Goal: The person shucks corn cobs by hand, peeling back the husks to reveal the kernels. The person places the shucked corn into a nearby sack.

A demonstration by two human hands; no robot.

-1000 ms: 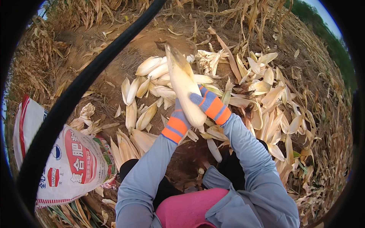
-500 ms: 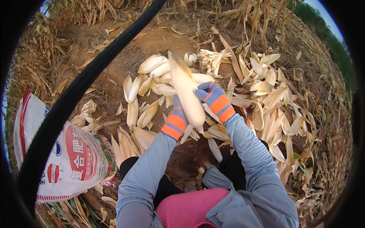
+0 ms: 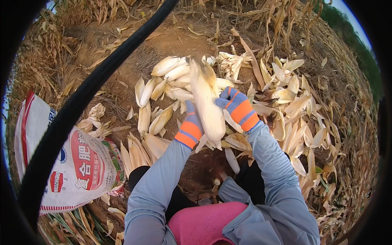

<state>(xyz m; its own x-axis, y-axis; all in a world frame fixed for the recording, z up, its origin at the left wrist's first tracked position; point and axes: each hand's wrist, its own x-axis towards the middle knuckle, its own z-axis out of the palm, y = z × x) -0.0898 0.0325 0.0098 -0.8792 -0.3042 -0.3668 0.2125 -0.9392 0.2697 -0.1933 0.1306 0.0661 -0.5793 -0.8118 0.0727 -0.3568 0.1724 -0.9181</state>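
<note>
A large ear of corn (image 3: 206, 104) in pale husk stands nearly upright in front of me, its darkened tip pointing away. My left hand (image 3: 192, 125), in a grey glove with orange bands, is closed around its lower left side; the ear hides part of those fingers. At the ear's right side, my right hand (image 3: 237, 107) in a matching glove has its fingers curled in, the tips touching the husk. A loose strip of husk (image 3: 232, 121) hangs beneath that hand. Beyond the ear lies a pile of pale husked-looking ears (image 3: 165, 65).
To the left stands a white woven sack (image 3: 69, 183) with red printing. Dry husks (image 3: 300, 110) are heaped on the right. A black strap (image 3: 94, 87) crosses the view's left side. Dry stalks (image 3: 277, 20) stand at the far edge of the brown soil (image 3: 163, 41).
The ear has turned in my hands and shifted slightly right and nearer, showing a split in the husk by its tip. My right hand has moved slightly with it.
</note>
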